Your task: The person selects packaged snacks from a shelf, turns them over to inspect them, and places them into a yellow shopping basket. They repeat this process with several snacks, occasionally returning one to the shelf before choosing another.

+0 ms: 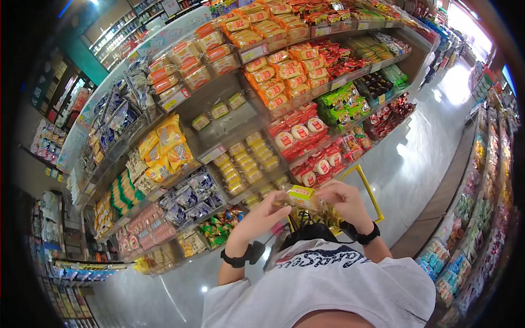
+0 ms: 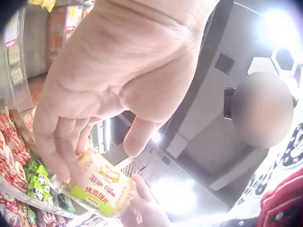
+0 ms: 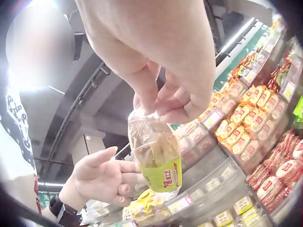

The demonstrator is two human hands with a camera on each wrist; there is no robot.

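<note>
A small clear food package (image 1: 302,195) with a yellow-green label is held in front of the torso. My right hand (image 1: 349,203) pinches one end of its wrapper between thumb and fingers; in the right wrist view, the package (image 3: 156,153) hangs below that hand (image 3: 161,56). My left hand (image 1: 261,217) is at the other side, its thumb apart from the package. The left wrist view has the left hand's (image 2: 113,71) fingers extended against or just beside the package (image 2: 102,184), whose printed face shows; contact is hard to tell.
Tiered shelves with yellow packs (image 1: 167,145), red packs (image 1: 298,131) and small yellow-labelled packs (image 1: 240,175) stand ahead. Behind the hands is a yellow-framed basket or cart (image 1: 373,198). Another stocked shelf (image 1: 465,208) lines the right, across a grey floor (image 1: 404,156).
</note>
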